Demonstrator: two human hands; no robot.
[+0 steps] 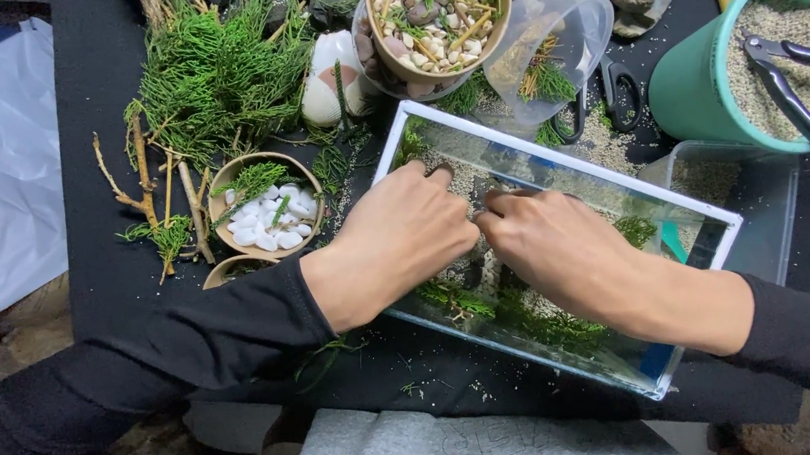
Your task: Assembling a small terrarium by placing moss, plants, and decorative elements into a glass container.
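A small rectangular glass tank (556,149) lies on a black cloth, with gravel and green sprigs on its floor. Both my hands reach down inside it. My left hand (396,238) presses its fingertips on the gravel near the tank's far left corner. My right hand (555,248) is beside it, fingers pinched together low over the gravel; whatever they pinch is hidden. The two hands almost touch at the fingertips.
A bowl of white pebbles (265,211), a bowl of mixed stones and sticks (439,16), green conifer cuttings (212,73) and twigs lie at the left and back. A teal bucket of gravel (708,80) with pliers (792,81) stands right. Scissors (614,89) lie behind the tank.
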